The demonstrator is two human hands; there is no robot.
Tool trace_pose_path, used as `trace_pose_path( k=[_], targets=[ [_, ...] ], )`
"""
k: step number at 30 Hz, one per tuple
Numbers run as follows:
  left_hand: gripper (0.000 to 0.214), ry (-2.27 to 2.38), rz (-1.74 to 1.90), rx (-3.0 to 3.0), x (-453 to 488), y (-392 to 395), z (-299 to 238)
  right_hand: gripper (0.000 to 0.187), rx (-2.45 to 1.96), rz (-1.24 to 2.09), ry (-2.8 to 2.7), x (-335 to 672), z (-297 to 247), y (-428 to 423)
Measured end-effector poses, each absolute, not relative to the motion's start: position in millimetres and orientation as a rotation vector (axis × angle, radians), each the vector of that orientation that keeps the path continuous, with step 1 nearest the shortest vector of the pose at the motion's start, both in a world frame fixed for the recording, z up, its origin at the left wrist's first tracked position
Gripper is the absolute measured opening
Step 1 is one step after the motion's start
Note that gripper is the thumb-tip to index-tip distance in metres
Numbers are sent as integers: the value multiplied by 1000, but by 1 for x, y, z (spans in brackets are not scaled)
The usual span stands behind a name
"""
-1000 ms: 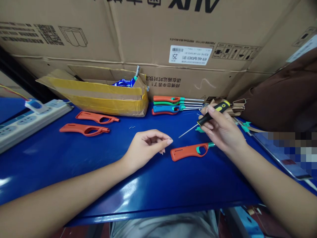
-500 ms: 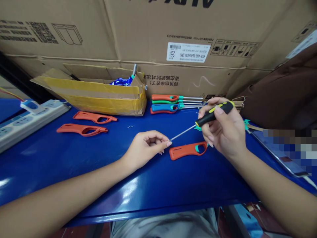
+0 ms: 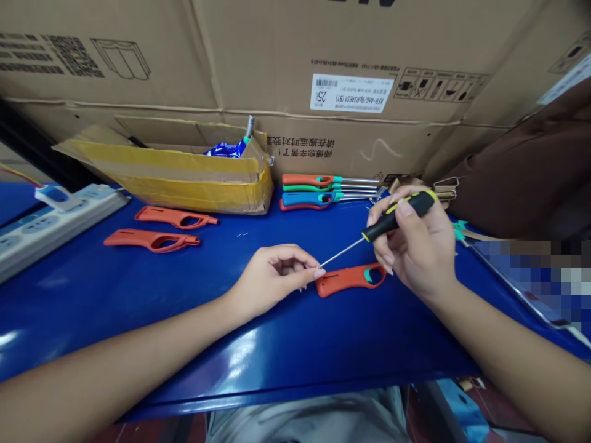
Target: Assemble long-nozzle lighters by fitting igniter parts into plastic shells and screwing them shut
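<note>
My right hand (image 3: pixel 412 237) is wrapped around the black and yellow handle of a screwdriver (image 3: pixel 341 251), whose thin shaft slants down to the left. At its tip, the thumb and fingers of my left hand (image 3: pixel 281 275) are pinched together; whatever small piece they hold is hidden. Just right of those fingertips lies an orange lighter body (image 3: pixel 339 283) with a green trigger, flat on the blue table. Two orange casing halves (image 3: pixel 154 240) rest farther left, and a pair of tiny metal pins or screws (image 3: pixel 242 234) lies beyond my left hand.
Several assembled long-nosed lighters (image 3: pixel 305 200) are stacked at the back. A yellow-taped cardboard box (image 3: pixel 198 194) stands left of them, holding a blue packet. A white power strip (image 3: pixel 55 224) sits at the left, a tablet-like device (image 3: pixel 512 277) at the right. Large cardboard (image 3: pixel 258 55) closes the back.
My left fingertips have shifted slightly right and down, along with the screwdriver tip, and now reach the near end of the orange lighter body. Both grips are unchanged.
</note>
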State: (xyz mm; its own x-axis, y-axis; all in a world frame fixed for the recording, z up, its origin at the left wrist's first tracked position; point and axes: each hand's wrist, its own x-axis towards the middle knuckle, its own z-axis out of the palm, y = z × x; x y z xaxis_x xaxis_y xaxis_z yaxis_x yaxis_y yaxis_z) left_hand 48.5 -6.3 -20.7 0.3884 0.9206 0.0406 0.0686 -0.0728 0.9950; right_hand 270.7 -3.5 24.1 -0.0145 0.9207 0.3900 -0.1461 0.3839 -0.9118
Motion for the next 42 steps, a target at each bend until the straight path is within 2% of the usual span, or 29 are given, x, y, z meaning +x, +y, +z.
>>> trace_pose_path(
  k=[6,14,21,28,35,39,42],
  targets=[
    [21,939,917,1489,49,-7,-20,25,-771,994,-1313,270,23,-3],
    [21,932,918,1486,49,-6,-21,31,-812,991,-1295,270,25,-4],
    [19,945,917,1490,49,-7,-21,23,-767,957,-1362,272,24,-5],
    [18,955,949,1484,50,-6,-21,30,-804,863,-1368,269,23,-9],
    [17,958,937,1552,50,-6,-22,22,-786,909,-1408,269,22,-9],
    [19,940,934,1672,51,-6,-23,26,-832,862,-1390,269,24,-10],
    [29,892,937,1843,51,-7,-23,25,-838,817,-1389,269,25,-10]
  ],
)
